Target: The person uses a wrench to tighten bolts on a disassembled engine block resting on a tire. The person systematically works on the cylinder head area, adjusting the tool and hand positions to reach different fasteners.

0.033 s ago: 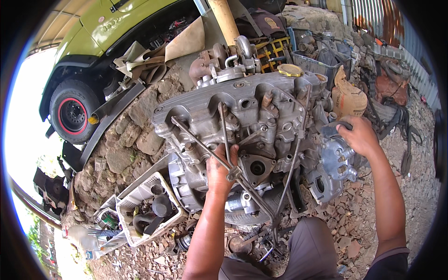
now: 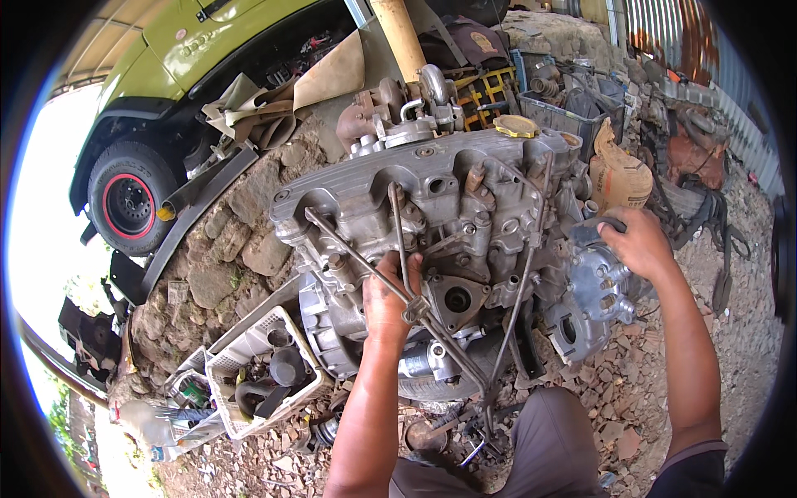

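From where I stand, the engine [image 2: 473,241] sits right in front of the person, between their two hands, just above the knees. Its ribbed metal cover lies toward the far side, with a yellow cap [image 2: 515,126] near the right end.

The left hand [image 2: 387,297] is in against the near side of the engine, among thin metal pipes [image 2: 450,345]. One pipe runs down across the back of the fingers, and the clip [image 2: 414,310] joining the pipes is just beside the hand, to its right. The thumb and fingers point up toward the engine, below the cover; their tips are partly lost among the metal, so I cannot tell whether they grasp anything. A flange with a round hole is just to the right of the thumb.

The right hand [image 2: 638,241] is at the engine's right end, its fingers curled over a black rounded piece [image 2: 608,225] and gripping it. That piece lies under the fingers, at the top of a silver housing [image 2: 599,286] that hangs below and left of the knuckles.

A white crate [image 2: 222,390] of parts stands left of the engine, on the rubble.
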